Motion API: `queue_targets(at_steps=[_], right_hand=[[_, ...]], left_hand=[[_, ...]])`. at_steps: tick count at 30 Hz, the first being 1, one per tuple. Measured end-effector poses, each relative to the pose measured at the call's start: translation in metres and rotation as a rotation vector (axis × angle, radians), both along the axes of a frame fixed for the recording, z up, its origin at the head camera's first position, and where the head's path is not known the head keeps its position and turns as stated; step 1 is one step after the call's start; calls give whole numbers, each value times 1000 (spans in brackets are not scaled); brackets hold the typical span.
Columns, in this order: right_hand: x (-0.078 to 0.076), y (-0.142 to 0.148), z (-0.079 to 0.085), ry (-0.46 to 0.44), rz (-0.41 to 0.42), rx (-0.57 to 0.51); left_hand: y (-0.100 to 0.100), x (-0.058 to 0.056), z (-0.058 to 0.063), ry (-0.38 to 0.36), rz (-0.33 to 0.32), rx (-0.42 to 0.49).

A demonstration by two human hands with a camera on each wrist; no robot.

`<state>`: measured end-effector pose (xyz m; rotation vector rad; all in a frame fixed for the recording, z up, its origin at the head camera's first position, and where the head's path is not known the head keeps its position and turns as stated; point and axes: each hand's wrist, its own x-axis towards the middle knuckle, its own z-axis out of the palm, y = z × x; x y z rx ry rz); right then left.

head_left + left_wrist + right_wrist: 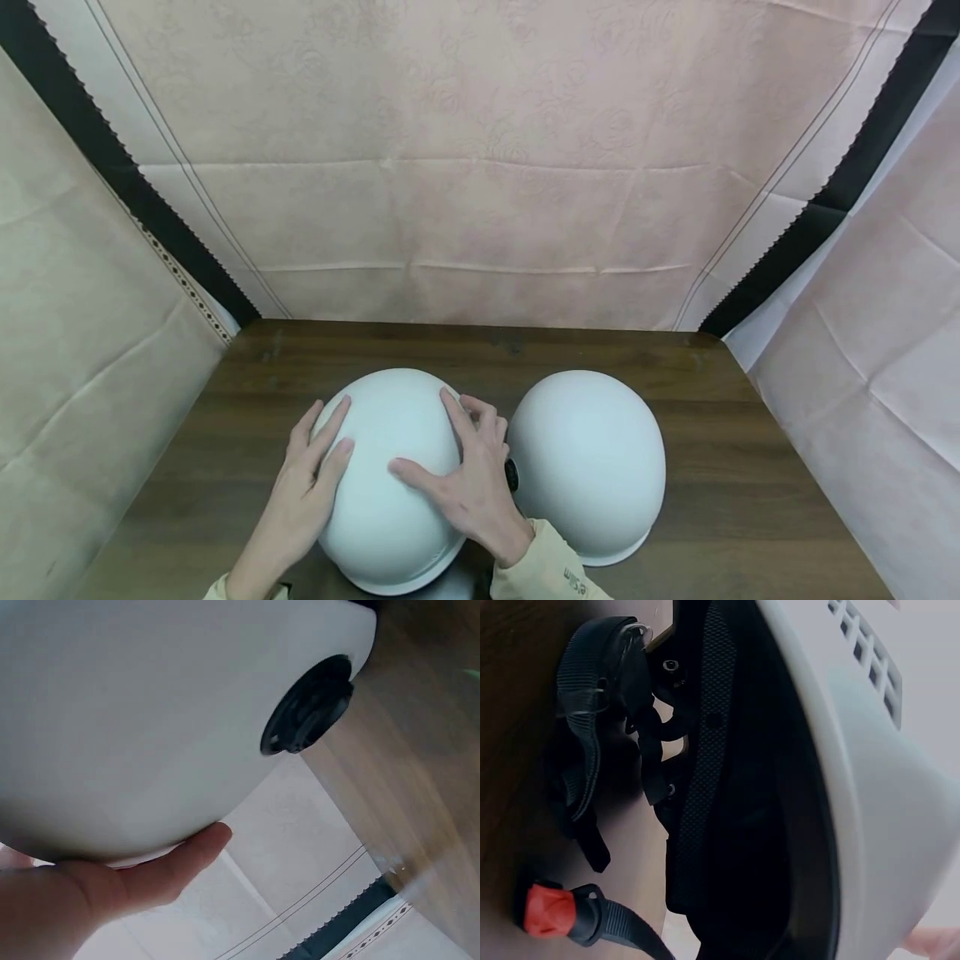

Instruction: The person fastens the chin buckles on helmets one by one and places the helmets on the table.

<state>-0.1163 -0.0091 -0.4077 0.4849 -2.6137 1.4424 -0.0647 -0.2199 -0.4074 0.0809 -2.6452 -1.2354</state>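
Both hands hold a white helmet (393,508) between them. The left hand (300,487) lies along its left side, fingers fairly straight and spread. On the right side and top rests the right hand (480,479), its thumb stretched across the dome. In the left wrist view a finger of the left hand (161,877) touches the shell, and a black round fitting (307,705) sits on the helmet's side. The right wrist view looks into the dark lining (705,787); black straps (585,712) and a red buckle (549,910) show below the rim.
A second white helmet (588,462) stands on the brown wooden table (750,500), close to the right hand. White cloth walls (480,217) with black edging rise behind the table and at both sides.
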Motion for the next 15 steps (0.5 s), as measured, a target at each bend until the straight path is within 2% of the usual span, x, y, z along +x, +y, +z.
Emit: queue_targets(at_steps=[7,15], right_hand=[[0,1,2,35,16,-2],[1,3,4,56,40,21]], left_hand=[[6,0,2,-40,22,-63],[6,1,1,-41,38,-53]])
